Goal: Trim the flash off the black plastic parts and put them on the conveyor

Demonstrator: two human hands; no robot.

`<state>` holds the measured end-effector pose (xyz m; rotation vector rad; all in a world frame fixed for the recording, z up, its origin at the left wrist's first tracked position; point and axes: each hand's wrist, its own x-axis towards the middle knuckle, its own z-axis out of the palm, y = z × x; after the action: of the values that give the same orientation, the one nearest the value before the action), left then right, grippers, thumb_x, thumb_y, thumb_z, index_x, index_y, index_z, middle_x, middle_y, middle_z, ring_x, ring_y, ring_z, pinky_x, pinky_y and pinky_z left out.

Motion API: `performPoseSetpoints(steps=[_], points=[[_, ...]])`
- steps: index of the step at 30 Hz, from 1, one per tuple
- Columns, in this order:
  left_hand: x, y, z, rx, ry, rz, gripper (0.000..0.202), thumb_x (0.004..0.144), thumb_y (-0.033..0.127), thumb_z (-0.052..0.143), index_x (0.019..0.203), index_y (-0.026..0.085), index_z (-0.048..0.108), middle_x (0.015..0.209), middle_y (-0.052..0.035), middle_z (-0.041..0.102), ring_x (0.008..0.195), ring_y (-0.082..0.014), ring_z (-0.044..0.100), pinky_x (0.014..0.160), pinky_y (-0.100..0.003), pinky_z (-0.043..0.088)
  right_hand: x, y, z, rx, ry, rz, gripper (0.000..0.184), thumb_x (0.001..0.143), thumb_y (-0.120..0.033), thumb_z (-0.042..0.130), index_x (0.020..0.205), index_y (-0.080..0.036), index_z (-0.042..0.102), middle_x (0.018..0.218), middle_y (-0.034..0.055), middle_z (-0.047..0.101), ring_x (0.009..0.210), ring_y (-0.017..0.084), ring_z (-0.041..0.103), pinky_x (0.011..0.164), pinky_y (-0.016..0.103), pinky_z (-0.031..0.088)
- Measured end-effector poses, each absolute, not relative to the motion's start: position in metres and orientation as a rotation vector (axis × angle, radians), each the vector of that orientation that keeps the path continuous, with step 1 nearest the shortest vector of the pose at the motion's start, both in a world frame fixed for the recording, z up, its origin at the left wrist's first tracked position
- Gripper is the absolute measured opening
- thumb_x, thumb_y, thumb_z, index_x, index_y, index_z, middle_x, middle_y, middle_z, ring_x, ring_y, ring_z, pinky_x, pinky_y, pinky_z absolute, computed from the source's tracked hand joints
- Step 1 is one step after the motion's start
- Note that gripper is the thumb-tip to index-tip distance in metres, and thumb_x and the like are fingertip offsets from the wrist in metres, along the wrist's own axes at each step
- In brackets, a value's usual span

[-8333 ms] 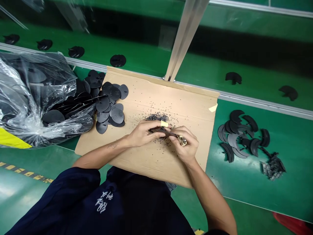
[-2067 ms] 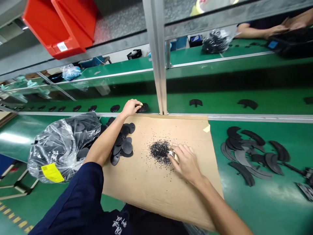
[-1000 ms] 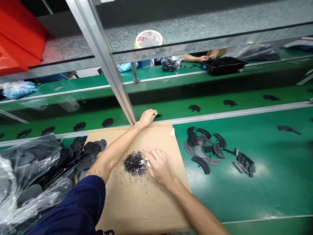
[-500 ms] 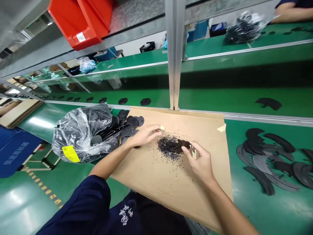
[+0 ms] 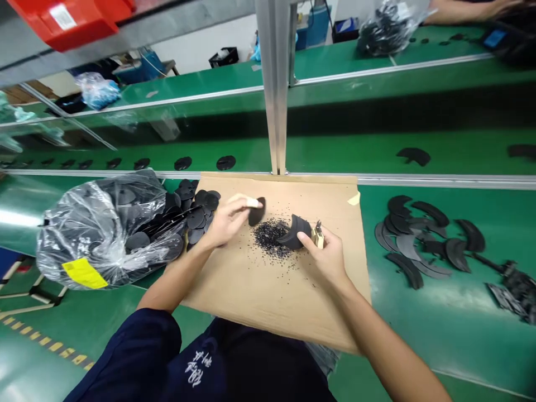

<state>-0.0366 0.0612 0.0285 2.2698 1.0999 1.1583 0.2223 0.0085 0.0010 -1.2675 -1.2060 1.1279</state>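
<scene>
Nearest the camera, a navy sleeve (image 5: 125, 357) is covering the person's left upper arm, and both forearms are reaching out over a flattened cardboard sheet (image 5: 272, 304). The two hands are working apart, with a heap of black crumbs (image 5: 270, 237) lying on the cardboard between them. The left hand (image 5: 226, 220) is pinching a small black piece (image 5: 257, 212) at its fingertips, and one finger is wearing a pale tan wrap (image 5: 252, 201). The right hand (image 5: 326, 259) is gripping a small metal-tipped hand tool (image 5: 318, 236), with a black curved piece (image 5: 296, 232) held against it just beside the fingers.

Beyond the left hand, a pile of black discs (image 5: 196, 216) is lying on the cardboard's edge, touching a clear plastic bag (image 5: 100, 229) full of more discs and carrying a yellow label (image 5: 84, 273). To the right, black curved pieces (image 5: 412, 240) are lying in a loose group on a green conveyor belt (image 5: 419, 329). Farther off, black discs (image 5: 226, 162) are sitting on a second green belt beyond an aluminium post (image 5: 274, 72), and a co-worker's arm (image 5: 464, 11) is reaching across the far bench.
</scene>
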Motion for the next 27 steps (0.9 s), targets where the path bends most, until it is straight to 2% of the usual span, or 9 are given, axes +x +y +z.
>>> performPoseSetpoints(steps=[3,8,12,15,18,20,22,24,27], points=[[-0.007,0.037,0.025,2.257,0.859,1.274,0.02,0.098,0.012,0.06,0.109,0.018,0.075,0.102,-0.0073,0.073,0.095,-0.015,0.069,0.084,-0.028,0.058,0.219,0.007,-0.001,-1.238,-1.135,1.228,0.045,0.073,-0.06,0.082,0.086,-0.019,0.071,0.077,0.0022,0.068,0.07,0.017,0.059,0.068,0.032,0.053],[0.01,0.023,0.011,2.218,0.885,1.237,0.033,0.1,0.008,0.05,0.123,0.017,0.072,0.115,-0.0113,0.074,0.11,-0.0169,0.069,0.093,-0.033,0.059,0.216,0.003,0.001,-1.186,-1.064,1.283,0.049,0.071,-0.061,0.084,0.093,-0.019,0.074,0.087,0.0046,0.074,0.078,0.019,0.066,0.074,0.035,0.059],[0.012,0.019,0.004,2.075,0.985,1.27,0.024,0.099,0.021,0.063,0.119,0.017,0.074,0.114,-0.0099,0.073,0.084,-0.0112,0.068,0.072,-0.023,0.059,0.213,0.001,0.003,-1.16,-1.071,1.28,0.045,0.071,-0.058,0.086,0.091,-0.019,0.073,0.086,0.0034,0.074,0.076,0.018,0.066,0.073,0.033,0.059],[0.016,0.016,0.002,1.989,1.093,1.306,0.018,0.095,0.025,0.07,0.109,0.016,0.075,0.099,-0.0066,0.074,0.072,-0.0088,0.063,0.064,-0.019,0.055,0.211,0.0,0.002,-1.183,-1.09,1.269,0.041,0.072,-0.055,0.087,0.087,-0.02,0.072,0.079,0.0008,0.07,0.071,0.015,0.062,0.067,0.029,0.056],[0.019,0.014,-0.001,1.869,1.178,1.268,0.03,0.094,0.028,0.07,0.122,0.016,0.07,0.095,-0.0046,0.074,0.061,-0.0059,0.055,0.06,-0.017,0.053,0.209,-0.002,0.001,-1.194,-1.134,1.24,0.039,0.074,-0.054,0.085,0.088,-0.02,0.072,0.078,0.0002,0.07,0.069,0.015,0.061,0.065,0.029,0.055],[0.02,0.013,-0.004,1.785,1.189,1.195,0.034,0.095,0.029,0.069,0.127,0.016,0.068,0.105,-0.0071,0.074,0.066,-0.0066,0.059,0.062,-0.018,0.054,0.208,-0.004,0.0,-1.195,-1.17,1.212,0.037,0.077,-0.054,0.083,0.09,-0.021,0.072,0.08,0.0006,0.071,0.07,0.015,0.062,0.067,0.029,0.056],[0.02,0.014,-0.008,1.696,1.149,1.129,0.03,0.097,0.031,0.067,0.122,0.016,0.069,0.111,-0.0089,0.074,0.08,-0.0107,0.067,0.069,-0.02,0.057,0.207,-0.006,-0.001,-1.204,-1.203,1.177,0.034,0.082,-0.053,0.08,0.091,-0.021,0.072,0.08,0.0009,0.072,0.071,0.016,0.063,0.068,0.03,0.056],[0.02,0.015,-0.011,1.611,1.075,1.103,0.028,0.098,0.036,0.064,0.115,0.014,0.071,0.104,-0.0083,0.076,0.088,-0.0142,0.071,0.075,-0.023,0.06,0.207,-0.007,-0.002,-1.217,-1.239,1.146,0.03,0.085,-0.051,0.077,0.092,-0.021,0.072,0.081,0.0011,0.072,0.071,0.016,0.064,0.067,0.03,0.056],[0.015,0.017,-0.011,1.609,1.012,1.106,0.029,0.1,0.04,0.063,0.108,0.013,0.072,0.097,-0.0077,0.078,0.086,-0.0154,0.074,0.076,-0.026,0.062,0.209,-0.008,-0.003,-1.217,-1.331,1.08,0.025,0.088,-0.046,0.074,0.097,-0.022,0.074,0.084,0.0016,0.075,0.071,0.016,0.065,0.066,0.031,0.056]])
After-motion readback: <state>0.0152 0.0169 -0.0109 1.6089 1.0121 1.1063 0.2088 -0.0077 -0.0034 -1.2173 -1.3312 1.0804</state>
